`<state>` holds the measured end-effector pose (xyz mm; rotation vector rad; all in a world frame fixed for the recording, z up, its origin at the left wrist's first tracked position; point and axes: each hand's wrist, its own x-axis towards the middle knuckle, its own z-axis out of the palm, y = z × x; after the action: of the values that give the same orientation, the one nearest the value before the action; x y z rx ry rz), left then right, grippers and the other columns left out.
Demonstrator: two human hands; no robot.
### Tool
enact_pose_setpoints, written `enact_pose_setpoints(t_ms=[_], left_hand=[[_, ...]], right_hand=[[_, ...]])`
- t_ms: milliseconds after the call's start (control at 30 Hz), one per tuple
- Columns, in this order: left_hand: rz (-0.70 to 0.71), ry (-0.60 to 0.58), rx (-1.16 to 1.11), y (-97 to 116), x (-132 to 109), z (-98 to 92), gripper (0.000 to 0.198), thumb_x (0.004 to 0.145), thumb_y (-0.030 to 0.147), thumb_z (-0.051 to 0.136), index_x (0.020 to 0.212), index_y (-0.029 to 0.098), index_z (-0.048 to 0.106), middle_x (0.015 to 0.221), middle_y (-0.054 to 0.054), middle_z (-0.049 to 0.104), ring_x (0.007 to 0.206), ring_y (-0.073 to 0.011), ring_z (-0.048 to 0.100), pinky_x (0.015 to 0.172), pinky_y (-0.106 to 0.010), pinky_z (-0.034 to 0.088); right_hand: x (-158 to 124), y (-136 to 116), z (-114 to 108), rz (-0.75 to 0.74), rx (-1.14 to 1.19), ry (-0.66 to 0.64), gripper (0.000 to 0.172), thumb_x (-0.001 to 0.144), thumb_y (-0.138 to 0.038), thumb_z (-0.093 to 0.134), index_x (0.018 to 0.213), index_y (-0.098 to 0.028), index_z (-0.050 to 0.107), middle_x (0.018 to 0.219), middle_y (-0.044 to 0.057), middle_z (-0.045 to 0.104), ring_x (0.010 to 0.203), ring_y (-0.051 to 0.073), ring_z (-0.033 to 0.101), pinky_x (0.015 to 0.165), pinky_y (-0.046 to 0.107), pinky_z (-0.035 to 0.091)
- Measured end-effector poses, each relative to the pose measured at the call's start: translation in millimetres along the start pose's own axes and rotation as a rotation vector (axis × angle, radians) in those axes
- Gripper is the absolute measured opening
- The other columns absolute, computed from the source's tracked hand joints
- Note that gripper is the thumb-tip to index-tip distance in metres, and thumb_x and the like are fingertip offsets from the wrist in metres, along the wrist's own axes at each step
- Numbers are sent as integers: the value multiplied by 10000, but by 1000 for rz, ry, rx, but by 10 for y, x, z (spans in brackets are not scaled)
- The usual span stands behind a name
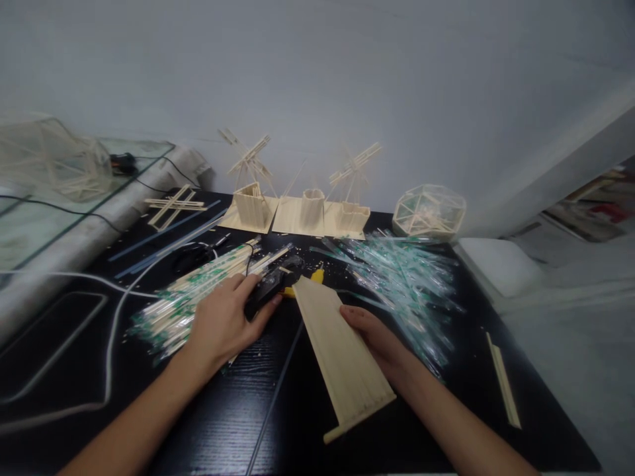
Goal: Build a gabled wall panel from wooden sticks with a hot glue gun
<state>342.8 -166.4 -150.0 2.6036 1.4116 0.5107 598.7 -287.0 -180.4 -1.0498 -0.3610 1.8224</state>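
Observation:
My left hand [225, 320] lies closed on a black tool [265, 291], likely a glue gun, on the black table [258, 430]. Its cord runs off to the left. My right hand [374, 337] holds the right edge of a tapered panel of glued wooden sticks [340, 357], which tilts up off the table with its narrow end pointing away from me. A yellow item [316, 274] peeks out just behind the panel's tip. A pile of wrapped chopsticks [193, 294] lies under and beside my left hand.
Empty clear wrappers [401, 277] are heaped at right. Small stick-built windmills [302, 208] and a stick sphere [429, 211] stand at the back. A stick cross [173, 205], scissors [198, 254], white cable [109, 330] and loose sticks [503, 380] lie around.

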Motion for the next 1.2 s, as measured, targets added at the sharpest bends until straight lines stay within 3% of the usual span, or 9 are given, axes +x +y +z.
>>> enact_pose_setpoints(t_ms=[333, 600, 800, 1200], left_hand=[[-3, -8, 47, -19, -31, 27, 370, 1001, 574, 480, 1002, 236, 629, 896, -50, 651, 815, -261, 656, 647, -339, 405], [-30, -37, 118, -7, -9, 48, 345, 992, 549, 529, 1022, 224, 642, 904, -57, 653, 804, -271, 669, 641, -341, 397], [-96, -106, 159, 14, -2, 44, 326, 995, 533, 550, 1047, 232, 662, 944, -59, 690, 810, -272, 693, 624, -331, 369], [-147, -185, 181, 31, 53, 41, 406, 995, 610, 515, 992, 236, 674, 913, -65, 740, 807, -292, 715, 611, -326, 333]], right_hand=[[16, -1, -49, 23, -11, 23, 346, 836, -385, 859, 1015, -108, 756, 911, 79, 805, 752, 166, 756, 740, 267, 585], [36, 29, -70, 68, 8, -22, 379, 866, -410, 829, 1037, -81, 753, 931, 110, 809, 760, 176, 766, 750, 272, 593], [50, 46, -73, 88, 40, 1, 330, 850, -361, 844, 1000, -80, 759, 860, 79, 807, 708, 156, 752, 732, 250, 592], [12, -54, 56, 237, 112, 68, 326, 1046, -315, 559, 1001, -53, 746, 740, 86, 775, 611, 162, 739, 707, 252, 614]])
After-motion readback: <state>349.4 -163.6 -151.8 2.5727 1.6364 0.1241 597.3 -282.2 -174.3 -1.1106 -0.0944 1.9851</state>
